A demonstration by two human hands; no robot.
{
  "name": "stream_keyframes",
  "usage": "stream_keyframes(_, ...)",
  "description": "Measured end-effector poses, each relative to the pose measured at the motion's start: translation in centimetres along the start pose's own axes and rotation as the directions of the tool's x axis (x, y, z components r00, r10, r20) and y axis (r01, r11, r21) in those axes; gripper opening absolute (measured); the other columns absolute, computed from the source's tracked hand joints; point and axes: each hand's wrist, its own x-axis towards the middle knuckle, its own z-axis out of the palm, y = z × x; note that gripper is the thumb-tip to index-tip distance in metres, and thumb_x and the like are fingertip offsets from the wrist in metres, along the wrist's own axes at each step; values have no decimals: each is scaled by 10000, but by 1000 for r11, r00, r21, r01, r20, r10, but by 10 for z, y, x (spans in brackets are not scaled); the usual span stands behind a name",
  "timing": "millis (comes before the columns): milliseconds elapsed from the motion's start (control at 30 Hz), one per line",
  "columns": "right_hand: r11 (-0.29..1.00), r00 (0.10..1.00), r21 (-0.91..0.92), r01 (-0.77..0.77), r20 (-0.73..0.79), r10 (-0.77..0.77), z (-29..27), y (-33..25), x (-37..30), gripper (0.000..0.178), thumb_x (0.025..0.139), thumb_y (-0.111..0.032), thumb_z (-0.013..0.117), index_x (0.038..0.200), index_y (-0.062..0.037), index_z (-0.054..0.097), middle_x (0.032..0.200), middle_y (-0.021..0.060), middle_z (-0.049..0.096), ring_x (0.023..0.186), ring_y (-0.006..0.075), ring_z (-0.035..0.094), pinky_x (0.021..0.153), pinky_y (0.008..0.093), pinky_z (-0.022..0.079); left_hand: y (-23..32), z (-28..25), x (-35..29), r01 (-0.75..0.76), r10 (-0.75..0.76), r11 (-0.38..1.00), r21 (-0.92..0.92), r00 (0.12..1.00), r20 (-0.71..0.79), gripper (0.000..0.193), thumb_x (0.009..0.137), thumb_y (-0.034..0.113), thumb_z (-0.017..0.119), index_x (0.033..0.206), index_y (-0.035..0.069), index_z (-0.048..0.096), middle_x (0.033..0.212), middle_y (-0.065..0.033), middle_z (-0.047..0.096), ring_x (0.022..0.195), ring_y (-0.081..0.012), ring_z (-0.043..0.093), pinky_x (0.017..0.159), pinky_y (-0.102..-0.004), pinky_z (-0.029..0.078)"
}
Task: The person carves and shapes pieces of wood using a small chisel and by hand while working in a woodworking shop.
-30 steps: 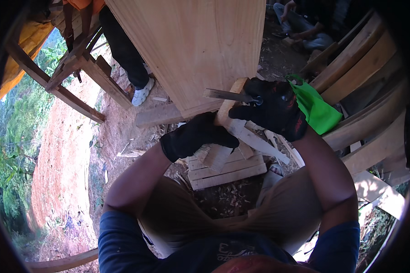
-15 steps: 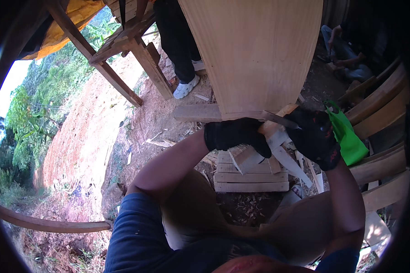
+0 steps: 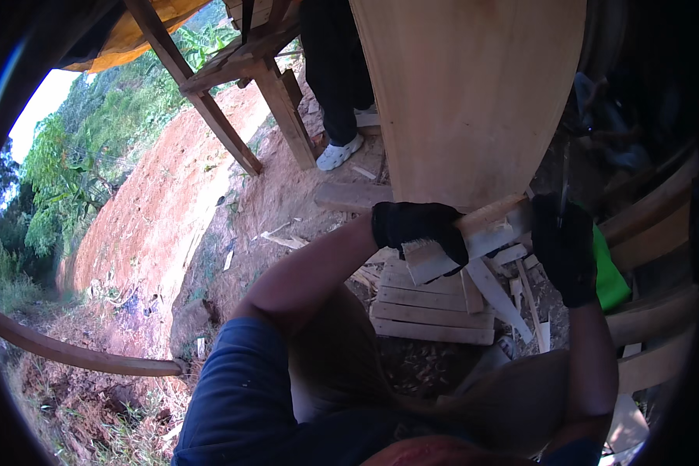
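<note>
A black work glove covers my left hand (image 3: 418,228), which is closed around a short block of pale wood (image 3: 495,223). The block lies slantwise in front of me, its right end rising toward my other hand. My right hand (image 3: 565,256), in a black glove too, grips a knife (image 3: 564,182). The blade now points away from me, apart from the wood, and looks thin and blurred. Its handle is hidden in my fist. Beneath the block is a low slatted wooden stand (image 3: 431,304), with offcuts (image 3: 499,301) on and beside it.
A wide pale board (image 3: 474,101) slopes away ahead. A person in dark trousers (image 3: 334,78) stands left of it by a timber frame (image 3: 283,109); another person (image 3: 617,128) sits at the far right. Next to my right hand are a green bag (image 3: 610,272) and stacked planks (image 3: 652,311).
My right hand has drawn the knife off the block and swung its blade upright, away from me. My left hand still holds the wood. The view has shifted slightly.
</note>
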Motion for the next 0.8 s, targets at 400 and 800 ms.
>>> stream_keyframes(400, 920, 988, 380, -91, 147, 37, 4, -11, 12, 286, 955, -275, 772, 1159, -80, 720, 956, 132, 717, 792, 282, 706, 695, 407, 543, -11, 34, 10, -278, 323, 934, 223, 925, -201, 578, 764, 255, 933, 1228, -6, 709, 1038, -85, 755, 941, -188, 730, 886, -351, 581)
stream_keyframes(800, 980, 958, 65, 187, 207, -196, -26, -19, -11, 493, 940, -109, 659, 1431, -133, 634, 1242, 181, 651, 1049, 343, 658, 879, 528, 505, 8, 19, -25, -88, 86, 971, 224, 996, 20, 607, 689, 283, 968, 1159, -23, 735, 995, -99, 766, 889, -180, 735, 831, -323, 578)
